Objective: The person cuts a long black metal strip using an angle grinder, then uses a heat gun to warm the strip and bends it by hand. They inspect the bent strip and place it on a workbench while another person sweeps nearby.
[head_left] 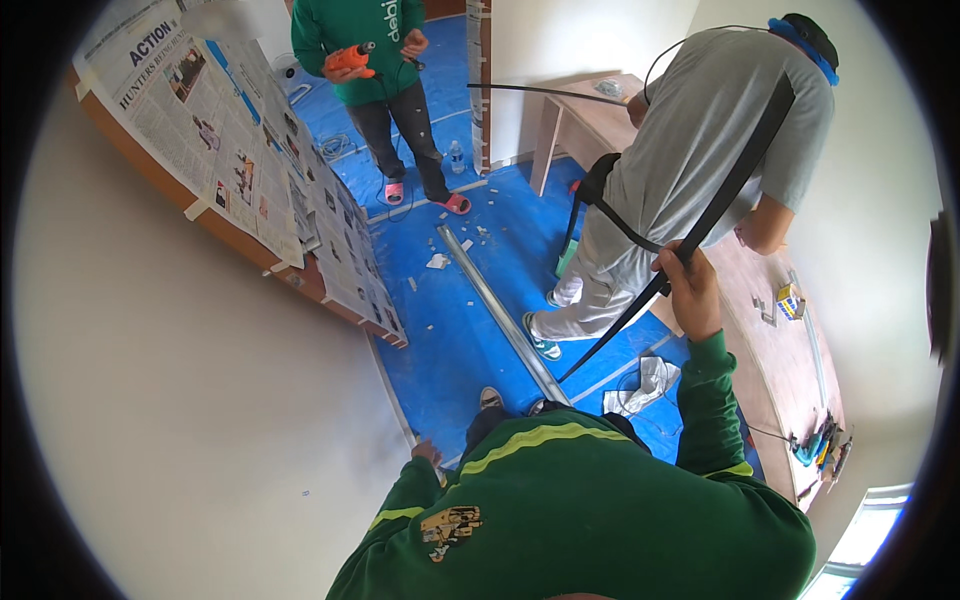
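Black strip held slantwise beside a co-worker

Nearest, low and left of centre, the left grip (427, 453) hung beside the pale wall (200, 390); whether its fingers were apart or together could not be told. Right of centre, the right grip (694, 292) was clamped on a long black strip (738, 185), which slanted from the upper right down to the lower centre, across the view of a co-worker in a grey shirt (680, 115).

Handling it well seemed to call for a firm hold without twisting, an eye on both ends, and care to spare the co-worker's back and shoulder. Bringing the left grip to the lower stretch would probably have steadied it. Footing deserved care too: a metal channel (493, 310) lay on the blue floor covering (430, 365), reaching near the wearer's shoes, with a white cloth (652, 379) to its right.

As for containers, a small yellow-and-blue box (790, 301) sat on the desk (765, 365) at the right, its contents not discernible. Farthest, at upper centre, a clear bottle (457, 157) stood upright near a person holding an orange drill (349, 63); what it held was too small to tell.
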